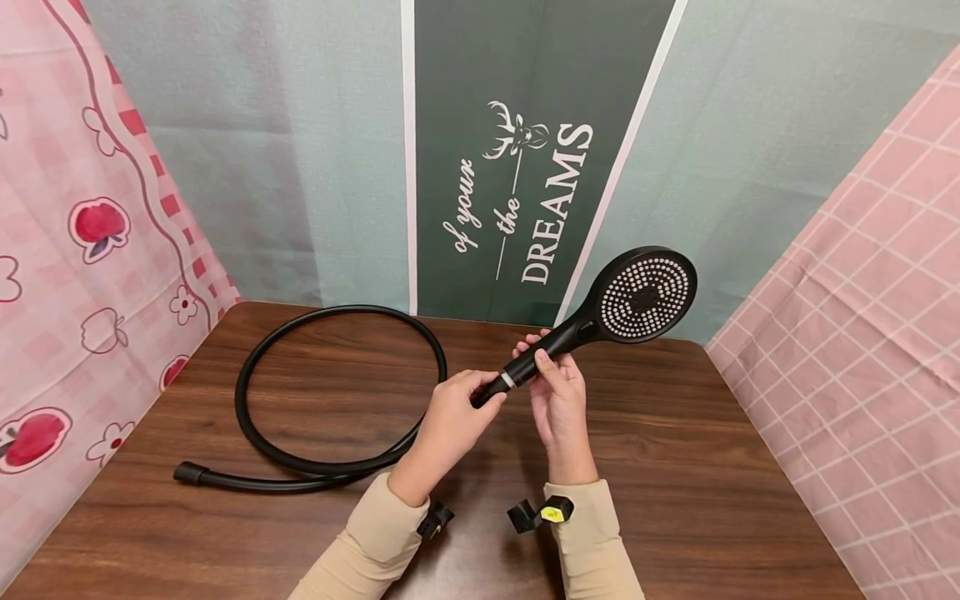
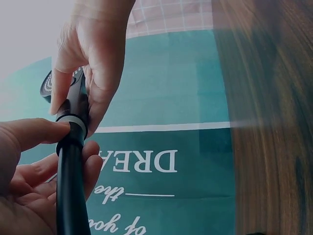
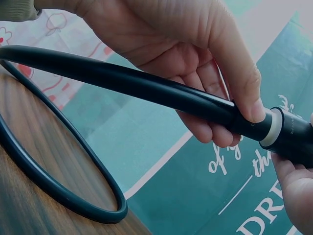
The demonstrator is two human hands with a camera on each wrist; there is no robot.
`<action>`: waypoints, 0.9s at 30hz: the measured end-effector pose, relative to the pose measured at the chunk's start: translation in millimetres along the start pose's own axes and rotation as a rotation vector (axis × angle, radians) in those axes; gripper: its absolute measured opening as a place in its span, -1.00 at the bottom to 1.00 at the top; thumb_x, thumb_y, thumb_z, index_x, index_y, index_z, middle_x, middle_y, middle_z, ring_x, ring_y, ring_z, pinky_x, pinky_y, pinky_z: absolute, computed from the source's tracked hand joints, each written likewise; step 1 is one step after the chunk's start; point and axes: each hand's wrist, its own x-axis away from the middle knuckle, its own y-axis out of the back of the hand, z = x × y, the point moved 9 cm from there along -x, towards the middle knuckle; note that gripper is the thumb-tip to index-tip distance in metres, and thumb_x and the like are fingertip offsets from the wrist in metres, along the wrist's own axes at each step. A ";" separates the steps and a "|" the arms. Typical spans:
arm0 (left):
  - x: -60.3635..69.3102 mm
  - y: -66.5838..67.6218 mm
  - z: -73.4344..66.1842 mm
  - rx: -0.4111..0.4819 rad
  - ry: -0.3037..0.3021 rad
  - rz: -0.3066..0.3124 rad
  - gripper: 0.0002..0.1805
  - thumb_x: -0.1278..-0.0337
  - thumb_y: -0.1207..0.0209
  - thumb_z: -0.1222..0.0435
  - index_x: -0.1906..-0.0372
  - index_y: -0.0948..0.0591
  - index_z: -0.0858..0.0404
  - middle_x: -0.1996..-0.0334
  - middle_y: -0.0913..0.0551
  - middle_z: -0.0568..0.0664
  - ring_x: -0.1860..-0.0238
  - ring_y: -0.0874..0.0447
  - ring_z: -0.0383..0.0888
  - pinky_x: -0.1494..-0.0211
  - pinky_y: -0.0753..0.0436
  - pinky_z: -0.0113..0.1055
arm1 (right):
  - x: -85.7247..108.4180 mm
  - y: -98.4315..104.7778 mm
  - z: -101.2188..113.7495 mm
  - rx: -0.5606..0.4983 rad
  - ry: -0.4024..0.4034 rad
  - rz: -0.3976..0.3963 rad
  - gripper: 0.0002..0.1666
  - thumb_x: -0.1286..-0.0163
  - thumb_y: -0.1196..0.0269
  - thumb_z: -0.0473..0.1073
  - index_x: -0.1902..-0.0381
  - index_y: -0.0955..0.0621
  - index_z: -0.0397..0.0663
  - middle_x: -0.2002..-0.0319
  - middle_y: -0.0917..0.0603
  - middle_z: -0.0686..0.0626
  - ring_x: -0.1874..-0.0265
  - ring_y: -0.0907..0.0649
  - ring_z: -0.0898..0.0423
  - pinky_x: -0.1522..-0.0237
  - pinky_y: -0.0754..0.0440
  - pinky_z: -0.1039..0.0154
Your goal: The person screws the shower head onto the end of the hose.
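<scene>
A black shower head (image 1: 647, 296) with pale nozzles is tilted up to the right, its handle gripped by my right hand (image 1: 558, 400). With thumb and fingers my left hand (image 1: 453, 421) pinches the end of a black shower hose (image 1: 341, 310) at the base of that handle. Between the two parts a white ring (image 3: 275, 126) shows in the right wrist view. Whether the threads are engaged there I cannot tell. From my left hand the hose runs back and loops on the table, and its other end fitting (image 1: 190, 473) lies at the left.
The brown wooden table (image 1: 697, 467) extends under both hands. Behind it hangs a green cloth with white lettering (image 1: 558, 204). Pink patterned cloths stand along the left (image 1: 97, 325) and right (image 1: 862, 333) sides.
</scene>
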 end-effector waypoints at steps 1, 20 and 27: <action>-0.2 0.0 0.5 0.005 -0.002 0.004 -0.74 -0.21 -0.32 0.29 0.02 -0.72 0.26 0.19 -0.73 0.05 0.23 -0.68 -0.13 0.22 -0.67 -0.35 | 0.0 -0.2 0.1 0.001 0.001 0.001 -0.74 -0.48 -0.04 -0.44 -0.05 -0.52 -0.16 0.13 -0.70 -0.05 0.12 -0.75 0.10 -0.12 -0.65 0.21; -3.1 -4.7 22.4 0.256 0.159 0.207 -0.61 -0.30 -0.25 0.16 -0.12 -0.67 0.27 0.12 -0.78 0.10 0.14 -0.75 -0.04 0.14 -0.67 -0.27 | 2.2 -4.1 1.6 -0.030 0.000 0.044 -0.72 -0.49 -0.01 -0.47 -0.03 -0.55 -0.16 0.14 -0.72 -0.06 0.14 -0.76 0.10 -0.10 -0.66 0.21; -2.0 -5.4 19.8 0.291 0.137 0.215 -0.66 -0.33 -0.22 0.24 -0.10 -0.67 0.34 0.23 -0.80 0.13 0.15 -0.78 0.08 0.16 -0.67 -0.31 | 3.8 -6.6 2.3 -0.025 0.002 0.058 -0.71 -0.49 0.00 -0.47 -0.04 -0.54 -0.16 0.14 -0.71 -0.06 0.14 -0.76 0.11 -0.10 -0.66 0.20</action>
